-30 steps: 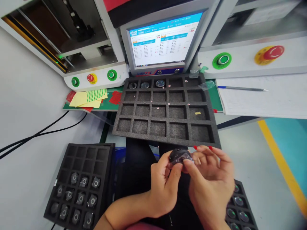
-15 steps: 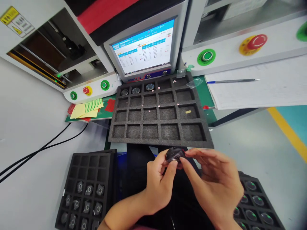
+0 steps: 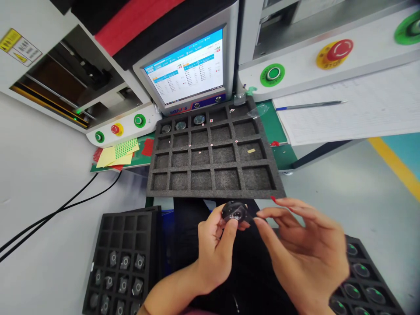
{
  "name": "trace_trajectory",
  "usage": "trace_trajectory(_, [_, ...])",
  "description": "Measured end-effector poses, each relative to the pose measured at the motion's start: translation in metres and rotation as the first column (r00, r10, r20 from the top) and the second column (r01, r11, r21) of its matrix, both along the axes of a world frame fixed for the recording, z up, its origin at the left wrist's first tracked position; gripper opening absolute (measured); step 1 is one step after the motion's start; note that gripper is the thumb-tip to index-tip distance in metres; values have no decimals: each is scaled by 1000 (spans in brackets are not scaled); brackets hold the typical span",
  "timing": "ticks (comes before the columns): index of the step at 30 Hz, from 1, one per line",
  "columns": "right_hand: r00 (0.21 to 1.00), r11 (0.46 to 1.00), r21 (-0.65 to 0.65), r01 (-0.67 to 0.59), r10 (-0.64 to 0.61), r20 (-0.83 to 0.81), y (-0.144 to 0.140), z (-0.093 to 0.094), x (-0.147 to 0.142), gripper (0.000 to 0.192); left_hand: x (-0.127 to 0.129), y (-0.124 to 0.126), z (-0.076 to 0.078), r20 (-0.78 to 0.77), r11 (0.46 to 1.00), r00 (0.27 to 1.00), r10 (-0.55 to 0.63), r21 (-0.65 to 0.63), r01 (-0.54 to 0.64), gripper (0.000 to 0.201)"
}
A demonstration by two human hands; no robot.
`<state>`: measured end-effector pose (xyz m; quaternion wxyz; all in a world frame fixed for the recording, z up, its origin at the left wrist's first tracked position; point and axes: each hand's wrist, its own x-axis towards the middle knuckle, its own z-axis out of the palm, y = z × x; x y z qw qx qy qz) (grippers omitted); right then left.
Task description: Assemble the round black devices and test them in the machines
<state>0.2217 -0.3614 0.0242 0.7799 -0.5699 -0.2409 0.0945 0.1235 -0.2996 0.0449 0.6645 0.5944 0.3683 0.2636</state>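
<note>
My left hand (image 3: 218, 249) grips a small round black part (image 3: 233, 211) between thumb and fingers, in front of the foam tray's near edge. Shiny clear film (image 3: 248, 217) seems to stick out from the part's right side. At that edge, my right hand (image 3: 303, 243) has its thumb and a finger pinched close together, and the film appears to run to their tips. A small red tab (image 3: 273, 199) is at the tip of the raised index finger. The part's underside is hidden by my left fingers.
A black foam tray (image 3: 213, 193) ahead holds several round pieces in its back row. Lower left, another tray (image 3: 104, 227) carries film-wrapped parts; lower right, a tray (image 3: 370, 258) holds discs with green marks. Beyond stand a monitor (image 3: 187, 65), machine buttons (image 3: 273, 74), papers and a pen (image 3: 311, 105).
My right hand has drawn away to the right from the black part. Red that showed beside the part is now at my right index fingertip. The left hand keeps its hold.
</note>
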Motion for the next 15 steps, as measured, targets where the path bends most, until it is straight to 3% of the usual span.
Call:
trace_trajectory(3, [993,995,-16,-102,101,-57,-1,-1,-2,47,0,0,1,45,999,999,8,-31,-7,26])
trace_trajectory(6, [991,993,15,-121,122,-53,-2,1,-4,46,2,3,1,37,999,999,16,-43,-14,27])
trace_trajectory(12, [1000,999,31,19,-18,-25,12,-10,-1,45,3,8,-1,-3,994,1000,-31,-108,31,32])
trace_trajectory(15, [994,994,32,103,-102,-33,21,-20,7,42,1,19,2,-46,998,997,-56,-41,54,28])
